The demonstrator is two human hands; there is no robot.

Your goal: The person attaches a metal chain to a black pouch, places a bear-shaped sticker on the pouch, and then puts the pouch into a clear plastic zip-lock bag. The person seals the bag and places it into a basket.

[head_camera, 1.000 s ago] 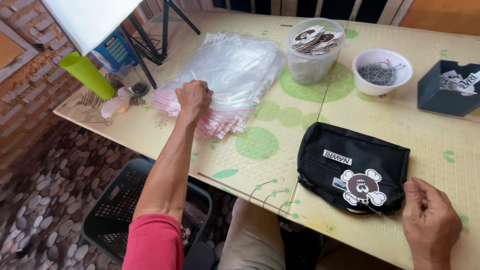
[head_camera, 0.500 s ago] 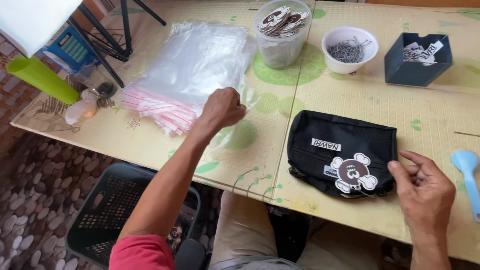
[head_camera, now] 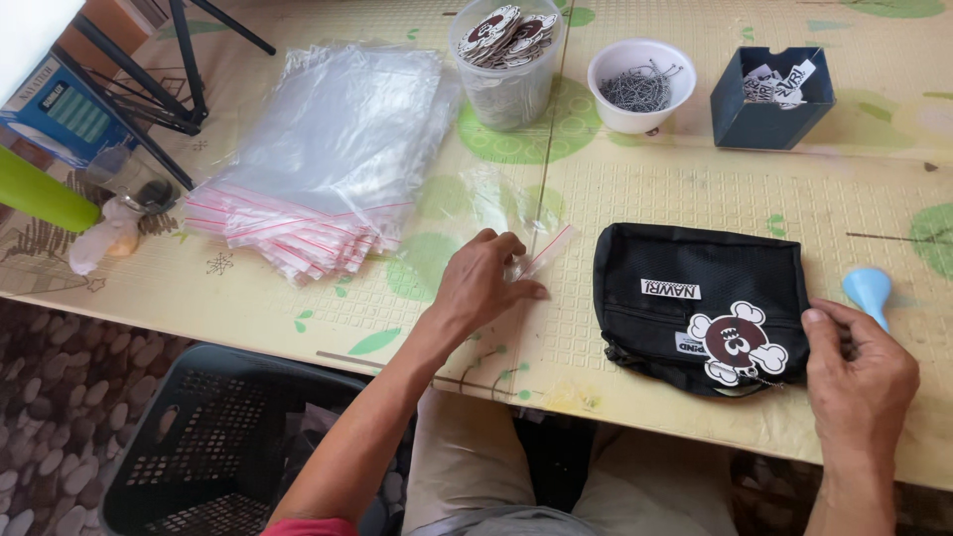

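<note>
My left hand (head_camera: 483, 282) pinches the red-lined end of one clear zip bag (head_camera: 508, 213) and holds it on the table beside the pouch. A black fabric pouch (head_camera: 701, 291) with a white skull-shaped tag (head_camera: 739, 340) lies flat near the front edge. My right hand (head_camera: 858, 371) grips the pouch's right lower corner. A stack of clear zip bags (head_camera: 328, 159) with red strips lies to the left.
At the back stand a clear tub of round tags (head_camera: 506, 60), a white bowl of metal pins (head_camera: 641, 84) and a dark blue box of labels (head_camera: 771, 94). A light blue scoop (head_camera: 867, 291) lies at right. A black basket (head_camera: 208, 447) sits under the table.
My left hand has drawn one bag off the stack and moved it right, toward the pouch. My right hand has taken hold of the pouch's corner.
</note>
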